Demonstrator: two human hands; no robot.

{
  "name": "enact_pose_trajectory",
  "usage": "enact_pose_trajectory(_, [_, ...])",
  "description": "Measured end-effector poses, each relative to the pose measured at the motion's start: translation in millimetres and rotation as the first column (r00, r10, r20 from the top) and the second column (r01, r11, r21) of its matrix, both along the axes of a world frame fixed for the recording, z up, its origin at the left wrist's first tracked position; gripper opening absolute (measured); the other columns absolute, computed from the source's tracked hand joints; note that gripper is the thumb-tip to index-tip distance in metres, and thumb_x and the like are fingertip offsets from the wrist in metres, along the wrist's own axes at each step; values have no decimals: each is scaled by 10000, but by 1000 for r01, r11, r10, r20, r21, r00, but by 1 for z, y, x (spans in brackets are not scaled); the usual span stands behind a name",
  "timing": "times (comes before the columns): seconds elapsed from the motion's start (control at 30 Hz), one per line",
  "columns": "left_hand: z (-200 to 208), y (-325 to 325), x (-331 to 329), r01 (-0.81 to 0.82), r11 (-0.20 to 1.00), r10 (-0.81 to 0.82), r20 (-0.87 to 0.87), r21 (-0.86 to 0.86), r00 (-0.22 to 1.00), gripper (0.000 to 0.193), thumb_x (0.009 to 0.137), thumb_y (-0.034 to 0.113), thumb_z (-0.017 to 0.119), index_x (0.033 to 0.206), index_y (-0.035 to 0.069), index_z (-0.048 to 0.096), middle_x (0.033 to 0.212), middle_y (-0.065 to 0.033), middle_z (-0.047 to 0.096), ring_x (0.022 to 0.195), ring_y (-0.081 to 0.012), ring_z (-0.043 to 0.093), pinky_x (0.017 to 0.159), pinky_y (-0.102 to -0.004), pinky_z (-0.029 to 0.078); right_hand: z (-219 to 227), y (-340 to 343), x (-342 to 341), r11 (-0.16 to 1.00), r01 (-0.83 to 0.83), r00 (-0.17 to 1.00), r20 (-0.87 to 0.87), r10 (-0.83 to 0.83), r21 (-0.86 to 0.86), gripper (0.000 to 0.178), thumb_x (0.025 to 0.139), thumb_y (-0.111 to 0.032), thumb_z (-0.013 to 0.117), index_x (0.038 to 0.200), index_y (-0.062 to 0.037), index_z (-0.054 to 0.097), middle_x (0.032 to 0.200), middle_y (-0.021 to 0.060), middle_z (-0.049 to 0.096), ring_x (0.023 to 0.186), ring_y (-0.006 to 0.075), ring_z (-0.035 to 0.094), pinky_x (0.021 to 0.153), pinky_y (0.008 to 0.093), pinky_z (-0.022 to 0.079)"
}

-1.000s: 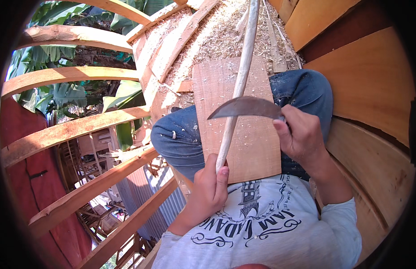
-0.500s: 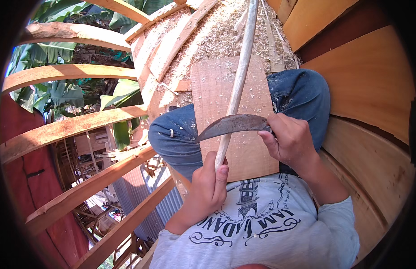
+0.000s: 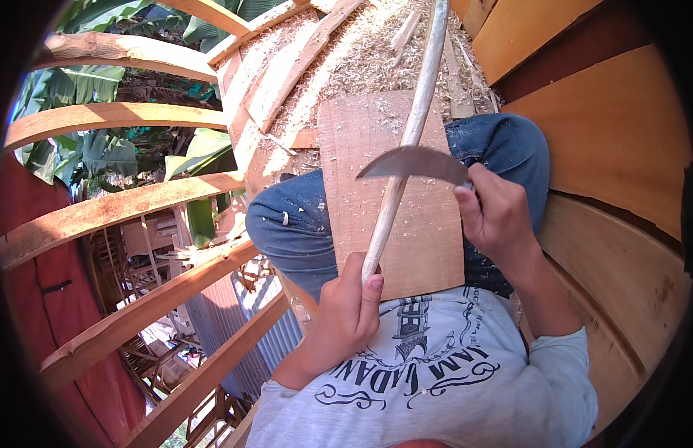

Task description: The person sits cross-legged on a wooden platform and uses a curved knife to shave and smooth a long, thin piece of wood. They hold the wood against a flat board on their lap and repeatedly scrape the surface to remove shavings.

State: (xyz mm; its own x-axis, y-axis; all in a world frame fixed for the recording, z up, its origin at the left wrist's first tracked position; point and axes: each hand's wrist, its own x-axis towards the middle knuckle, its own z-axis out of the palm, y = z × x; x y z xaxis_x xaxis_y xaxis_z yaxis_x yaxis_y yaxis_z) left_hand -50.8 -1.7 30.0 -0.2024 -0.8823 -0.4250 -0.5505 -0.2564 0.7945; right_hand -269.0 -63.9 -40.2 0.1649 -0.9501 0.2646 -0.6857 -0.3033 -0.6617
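My left hand [image 3: 352, 305] is closed round the near end of a long pale wooden stick [image 3: 416, 119], which slants up and away across my lap. In my right hand [image 3: 499, 215] is the handle of a sickle [image 3: 417, 161], mostly hidden by my fingers. Its curved dark blade crosses over the stick about midway, its tip pointing left. Whether the edge touches the wood, I cannot tell. Beneath both lies a flat wooden board [image 3: 425, 257], resting across my lap between my knees and dotted with small shavings.
Wood shavings [image 3: 361, 63] cover the surface ahead, with loose wooden strips [image 3: 311, 63] among them. Curved wooden beams [image 3: 122, 206] run along the left, with a drop, corrugated metal sheets [image 3: 225, 328] and banana leaves beyond. Wooden planks [image 3: 615, 134] wall the right side.
My right hand has moved the sickle away from me along the stick and slightly right. The stick's far end has tilted a little to the right. My left hand keeps its grip.
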Motion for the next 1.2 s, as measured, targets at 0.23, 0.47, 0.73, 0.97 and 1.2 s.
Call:
enact_pose_trajectory(0.23, [-12,3,8,14,1000,-14,-88,-4,996,176,981,169,405,940,7,462,673,-174,512,597,-330,579,561,-375,422,1,-2,-31,959,214,973,47,-226,183,236,929,-201,540,797,-9,502,638,184,509,586,372,556,506,396,411])
enact_pose_trajectory(0.47, [-21,1,8,-47,990,51,22,-133,998,314,989,239,375,1110,-36,464,694,-214,552,626,-383,590,576,-413,432,18,28,22,978,-196,976,105,189,67,238,835,-260,645,818,-49,536,624,100,524,530,271,577,462,352,448])
enact_pose_trajectory(0.73, [-10,6,7,-10,1000,10,-8,-4,1000,311,972,210,416,1166,-34,421,693,-220,559,635,-394,595,584,-407,442,3,-12,-7,998,13,996,-82,-18,-56,247,846,-265,640,800,-41,545,620,104,515,520,278,567,459,356,444])
enact_pose_trajectory(0.97, [-18,10,9,-65,988,60,-41,-141,997,261,969,191,419,1089,-37,458,679,-215,543,635,-391,602,571,-402,438,10,-1,6,990,-120,992,29,123,-72,240,879,-243,602,804,-23,541,634,125,531,544,310,574,483,382,450])
enact_pose_trajectory(1.2, [-17,12,11,-47,990,38,-65,-132,997,238,979,196,403,1046,-27,453,639,-171,518,571,-311,573,551,-366,419,12,1,10,979,-195,977,71,199,-57,263,890,-273,593,792,-33,549,622,118,533,542,295,581,479,355,452])
